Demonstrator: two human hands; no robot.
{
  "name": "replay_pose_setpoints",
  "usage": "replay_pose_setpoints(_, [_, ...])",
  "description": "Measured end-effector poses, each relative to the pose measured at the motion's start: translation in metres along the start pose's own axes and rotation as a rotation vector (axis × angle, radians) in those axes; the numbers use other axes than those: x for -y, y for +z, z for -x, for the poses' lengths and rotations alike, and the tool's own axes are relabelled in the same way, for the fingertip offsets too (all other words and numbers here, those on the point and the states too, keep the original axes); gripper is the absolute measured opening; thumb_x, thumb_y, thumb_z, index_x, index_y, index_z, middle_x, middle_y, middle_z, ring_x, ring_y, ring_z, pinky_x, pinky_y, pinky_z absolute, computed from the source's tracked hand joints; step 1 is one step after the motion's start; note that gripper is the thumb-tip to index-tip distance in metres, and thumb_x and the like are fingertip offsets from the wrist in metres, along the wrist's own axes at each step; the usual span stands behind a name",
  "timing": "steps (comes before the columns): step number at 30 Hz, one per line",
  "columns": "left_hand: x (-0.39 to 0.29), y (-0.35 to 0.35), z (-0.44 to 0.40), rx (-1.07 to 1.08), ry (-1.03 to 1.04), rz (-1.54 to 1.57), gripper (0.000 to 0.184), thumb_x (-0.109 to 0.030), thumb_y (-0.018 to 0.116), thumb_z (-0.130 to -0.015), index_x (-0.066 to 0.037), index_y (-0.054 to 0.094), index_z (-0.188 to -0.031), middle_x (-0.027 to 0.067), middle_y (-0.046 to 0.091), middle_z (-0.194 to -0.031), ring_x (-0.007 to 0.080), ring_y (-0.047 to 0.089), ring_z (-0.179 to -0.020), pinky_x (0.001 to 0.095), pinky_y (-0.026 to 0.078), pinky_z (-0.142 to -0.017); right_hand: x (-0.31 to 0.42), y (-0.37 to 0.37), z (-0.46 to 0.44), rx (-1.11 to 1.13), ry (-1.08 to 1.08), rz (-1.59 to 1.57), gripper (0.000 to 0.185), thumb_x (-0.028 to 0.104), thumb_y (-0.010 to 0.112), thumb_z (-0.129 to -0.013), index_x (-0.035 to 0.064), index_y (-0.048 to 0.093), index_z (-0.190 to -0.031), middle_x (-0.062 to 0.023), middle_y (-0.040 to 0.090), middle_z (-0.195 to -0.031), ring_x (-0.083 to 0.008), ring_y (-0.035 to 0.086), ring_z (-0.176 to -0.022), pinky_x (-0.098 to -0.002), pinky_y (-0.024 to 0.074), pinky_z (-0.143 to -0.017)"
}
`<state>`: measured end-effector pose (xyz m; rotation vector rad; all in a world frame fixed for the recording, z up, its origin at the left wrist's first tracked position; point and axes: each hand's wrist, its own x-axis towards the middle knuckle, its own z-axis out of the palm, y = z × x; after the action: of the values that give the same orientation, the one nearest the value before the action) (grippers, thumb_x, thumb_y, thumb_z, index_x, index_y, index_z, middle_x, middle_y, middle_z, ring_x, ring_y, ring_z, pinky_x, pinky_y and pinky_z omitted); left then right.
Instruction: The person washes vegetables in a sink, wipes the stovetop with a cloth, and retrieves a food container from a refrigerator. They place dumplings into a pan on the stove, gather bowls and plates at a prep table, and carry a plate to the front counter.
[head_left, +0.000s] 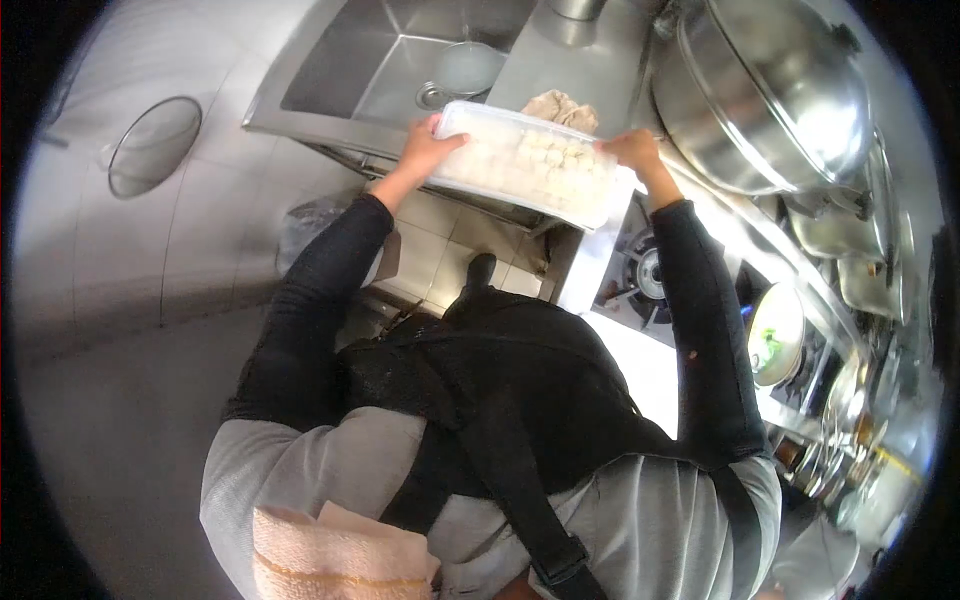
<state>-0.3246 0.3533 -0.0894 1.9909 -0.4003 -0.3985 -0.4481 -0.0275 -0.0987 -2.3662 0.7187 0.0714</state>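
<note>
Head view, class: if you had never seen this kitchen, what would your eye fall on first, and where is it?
Probably the white rectangular container of pale pieces at upper centre, gripped at its ends by the left hand and right hand. Next, the huge shiny metal pot at upper right, then the pan at right, bright with something green.

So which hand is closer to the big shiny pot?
Right. The right hand grips the white tub's near end, beside the big shiny pot; the left hand holds its far end, by the sink.
</note>
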Motion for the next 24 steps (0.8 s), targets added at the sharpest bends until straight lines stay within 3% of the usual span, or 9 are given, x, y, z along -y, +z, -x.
replay_pose_setpoints(2, [0.008, 0.014, -0.007, -0.166, 0.115, -0.176, 0.073, -0.031, 0.084, -0.067, 0.003, 0.055, -0.125, 0.0202, 0.055, -0.115, 0.0313, 0.057, -0.106, 0.0370, 0.047, -0.092, 0.025, -0.015, 0.009, 0.051, 0.103, 0.088, 0.044, 0.037, 0.086, -0.067, -0.0030, 0.069, -0.074, -0.0120, 0.069, -0.074, -0.0204, 0.062, -0.060, -0.0336, 0.0503, -0.058])
replay_pose_setpoints(4, [0.009, 0.013, -0.017, -0.057, 0.006, -0.042, 0.081, -0.030, 0.085, -0.063, 0.003, 0.051, -0.128, 0.0217, 0.049, -0.120, 0.0346, 0.051, -0.113, 0.0386, 0.044, -0.098, 0.023, -0.014, 0.009, 0.104, 0.208, 0.174, 0.048, 0.040, 0.087, -0.066, -0.0034, 0.069, -0.072, -0.0125, 0.069, -0.075, -0.0214, 0.063, -0.062, -0.0343, 0.0507, -0.060])
replay_pose_setpoints(7, [0.010, 0.016, -0.015, -0.056, 0.055, -0.130, 0.077, -0.029, 0.085, -0.064, 0.004, 0.052, -0.126, 0.0212, 0.049, -0.120, 0.0343, 0.052, -0.111, 0.0389, 0.044, -0.097, 0.019, -0.015, 0.010, 0.106, 0.043, 0.398, 0.058, 0.054, 0.080, -0.068, -0.0027, 0.071, -0.076, -0.0119, 0.068, -0.070, -0.0239, 0.063, -0.065, -0.0368, 0.0503, -0.066])
replay_pose_setpoints(10, [0.009, 0.018, -0.015, -0.091, 0.055, -0.153, 0.076, -0.029, 0.085, -0.064, 0.003, 0.052, -0.125, 0.0216, 0.048, -0.121, 0.0346, 0.051, -0.110, 0.0403, 0.044, -0.097, 0.045, -0.037, 0.018, 0.146, 0.087, 0.319, 0.068, 0.066, 0.072, -0.070, -0.0008, 0.073, -0.085, -0.0146, 0.069, -0.083, -0.0266, 0.064, -0.085, -0.0402, 0.0490, -0.076])
replay_pose_setpoints(12, [0.004, 0.018, -0.016, -0.136, 0.081, -0.156, 0.075, -0.029, 0.084, -0.065, 0.002, 0.052, -0.125, 0.0182, 0.054, -0.116, 0.0309, 0.053, -0.108, 0.0378, 0.044, -0.096, 0.060, -0.053, 0.016, 0.282, -0.148, 0.530, 0.076, 0.073, 0.067, -0.068, 0.0003, 0.073, -0.091, -0.0174, 0.067, -0.099, -0.0289, 0.058, -0.104, -0.0416, 0.0479, -0.081])
replay_pose_setpoints(13, [0.005, 0.015, -0.027, -0.131, 0.097, -0.155, 0.075, -0.029, 0.084, -0.065, 0.002, 0.052, -0.125, 0.0182, 0.054, -0.116, 0.0309, 0.053, -0.108, 0.0378, 0.044, -0.096, 0.071, -0.062, 0.021, 0.240, 0.009, 0.442, 0.076, 0.068, 0.068, -0.072, -0.0024, 0.070, -0.101, -0.0190, 0.063, -0.108, -0.0298, 0.050, -0.112, -0.0435, 0.0461, -0.083])
replay_pose_setpoints(15, [0.013, 0.006, -0.039, 0.082, -0.093, 0.221, 0.067, -0.031, 0.080, -0.074, 0.001, 0.052, -0.126, 0.0124, 0.059, -0.107, 0.0254, 0.057, -0.099, 0.0340, 0.045, -0.092, 0.101, -0.088, 0.036, 0.190, 0.042, 0.167, 0.071, 0.063, 0.069, -0.075, -0.0019, 0.068, -0.104, -0.0165, 0.063, -0.104, -0.0274, 0.053, -0.106, -0.0407, 0.0469, -0.081])
replay_pose_setpoints(20, [-0.013, -0.010, -0.057, 0.053, -0.174, 0.405, 0.045, -0.030, 0.069, -0.089, -0.002, 0.054, -0.120, 0.0069, 0.062, -0.095, 0.0176, 0.059, -0.084, 0.0299, 0.048, -0.077, 0.161, -0.128, 0.005, 0.226, -0.047, -0.343, 0.039, 0.042, 0.074, -0.083, 0.0066, 0.062, -0.096, -0.0021, 0.059, -0.084, -0.0108, 0.056, -0.075, -0.0233, 0.0456, -0.067])
replay_pose_setpoints(24, [-0.003, -0.021, -0.137, 0.115, -0.310, 0.684, 0.027, -0.024, 0.062, -0.094, -0.008, 0.055, -0.114, 0.0051, 0.060, -0.087, 0.0151, 0.058, -0.072, 0.0284, 0.048, -0.064, 0.185, -0.127, -0.002, 0.052, -0.068, -0.795, 0.033, 0.040, 0.064, -0.092, 0.0081, 0.071, -0.091, -0.0081, 0.064, -0.071, -0.0159, 0.060, -0.061, -0.0275, 0.0471, -0.054])
